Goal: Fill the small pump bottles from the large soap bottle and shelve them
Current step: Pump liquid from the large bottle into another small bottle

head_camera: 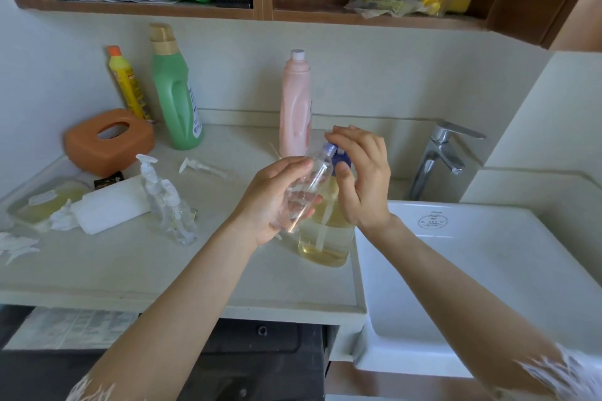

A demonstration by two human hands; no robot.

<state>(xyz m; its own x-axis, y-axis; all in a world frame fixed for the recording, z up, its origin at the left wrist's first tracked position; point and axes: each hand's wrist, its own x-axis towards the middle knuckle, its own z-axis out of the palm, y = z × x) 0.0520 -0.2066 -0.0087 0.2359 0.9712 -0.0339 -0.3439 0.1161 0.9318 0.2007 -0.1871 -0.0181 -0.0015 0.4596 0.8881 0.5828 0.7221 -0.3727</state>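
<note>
Near the middle of the frame, the left hand (pixel 273 202) holds a small clear bottle (pixel 306 185), with its fingers curled round it. The bottle is tilted, and its open top points up and to the right. It looks almost empty. The right hand (pixel 361 179) is just beside it, bent over a blue pump top (pixel 338 156). Its fingertips and thumb touch the pump, but I cannot tell if they grip it. The pump belongs to the big soap bottle (pixel 325 238), which stands on the counter (pixel 163 270) right behind the hands. Yellow soap fills its lower part.

Left of the hands, two more small pump bottles (pixel 169 202) stand close together on the counter. A loose white pump (pixel 198 166) lies behind them. Further left is an orange box (pixel 109 142). At the back stand a green bottle (pixel 176 91), a yellow bottle (pixel 127 81) and a pink bottle (pixel 294 104). A white sink (pixel 488 270) and a tap (pixel 439 156) fill the right side. Along the top is a wooden shelf (pixel 260 13) with sponges and bottles.
</note>
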